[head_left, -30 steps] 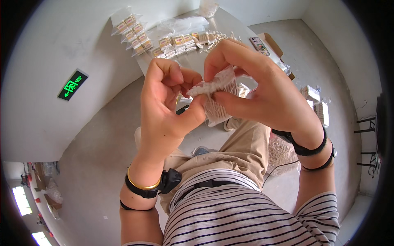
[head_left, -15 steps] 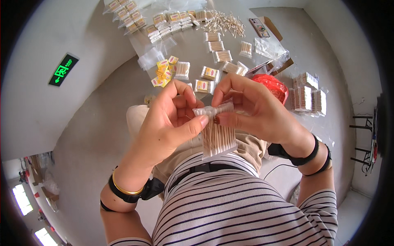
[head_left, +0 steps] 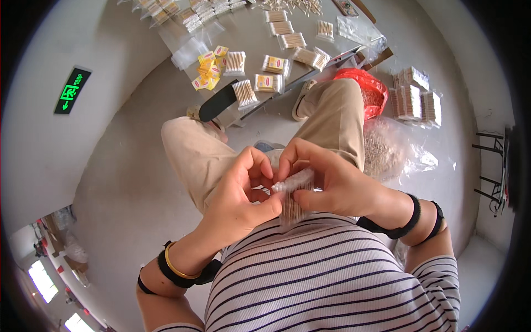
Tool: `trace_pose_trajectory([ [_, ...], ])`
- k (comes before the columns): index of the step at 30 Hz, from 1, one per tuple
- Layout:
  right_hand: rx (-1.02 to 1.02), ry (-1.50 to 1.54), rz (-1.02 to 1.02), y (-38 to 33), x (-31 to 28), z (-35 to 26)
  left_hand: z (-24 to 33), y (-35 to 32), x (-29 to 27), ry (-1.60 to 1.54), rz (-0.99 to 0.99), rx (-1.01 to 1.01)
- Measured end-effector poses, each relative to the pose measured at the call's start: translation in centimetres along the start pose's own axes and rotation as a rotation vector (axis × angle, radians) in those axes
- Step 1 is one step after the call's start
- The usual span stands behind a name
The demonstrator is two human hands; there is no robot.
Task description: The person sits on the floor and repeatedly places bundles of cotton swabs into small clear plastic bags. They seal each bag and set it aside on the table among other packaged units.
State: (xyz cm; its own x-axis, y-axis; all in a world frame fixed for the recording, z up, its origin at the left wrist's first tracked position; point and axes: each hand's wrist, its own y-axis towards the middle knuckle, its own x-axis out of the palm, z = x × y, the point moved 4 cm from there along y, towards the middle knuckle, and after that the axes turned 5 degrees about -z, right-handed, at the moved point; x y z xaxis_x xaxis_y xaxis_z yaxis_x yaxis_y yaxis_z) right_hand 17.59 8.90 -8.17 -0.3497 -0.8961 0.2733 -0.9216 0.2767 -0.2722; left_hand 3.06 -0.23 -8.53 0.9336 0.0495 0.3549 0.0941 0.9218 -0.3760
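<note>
Close to my striped shirt, a small clear bag of cotton swabs (head_left: 293,211) is held upright between both hands, slightly blurred by motion. My left hand (head_left: 243,196) pinches its left upper edge with thumb and fingers. Thumb and curled fingers of my right hand (head_left: 337,185) grip the right side near the top, where white cotton tips show. Beyond my knees on the table lie a bag of swabs (head_left: 245,94) near the edge, bags with yellow labels (head_left: 269,83), and a small heap of yellow cards (head_left: 207,72).
A red plastic bag (head_left: 362,88) stands beside my right knee, with a clear bag of loose swabs (head_left: 384,149) below it. Stacked swab packs (head_left: 409,102) sit at the right. Clear empty bags (head_left: 191,52) and loose swabs (head_left: 293,5) are on the table (head_left: 249,33).
Both hands have come lower in the picture, nearer my body, with the swab bag still between them. The view has tilted, so the table sits higher and my legs show more.
</note>
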Motion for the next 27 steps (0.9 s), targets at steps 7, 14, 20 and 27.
trace_pose_trajectory([
  [7,0.045,-0.208,-0.058,-0.7,0.5,2.0,-3.2,-0.9,-0.3,0.027,-0.002,-0.075],
  [14,0.214,-0.015,-0.098,-1.1,0.7,4.1,-5.2,-0.8,-0.4,-0.077,-0.097,-0.207],
  [20,0.226,0.129,-0.125,-1.3,0.8,5.3,-5.9,-0.9,-0.1,-0.134,-0.138,-0.303],
  [27,0.275,0.093,-0.120,-1.2,0.8,5.5,-6.6,-0.9,-0.4,-0.148,-0.123,-0.325],
])
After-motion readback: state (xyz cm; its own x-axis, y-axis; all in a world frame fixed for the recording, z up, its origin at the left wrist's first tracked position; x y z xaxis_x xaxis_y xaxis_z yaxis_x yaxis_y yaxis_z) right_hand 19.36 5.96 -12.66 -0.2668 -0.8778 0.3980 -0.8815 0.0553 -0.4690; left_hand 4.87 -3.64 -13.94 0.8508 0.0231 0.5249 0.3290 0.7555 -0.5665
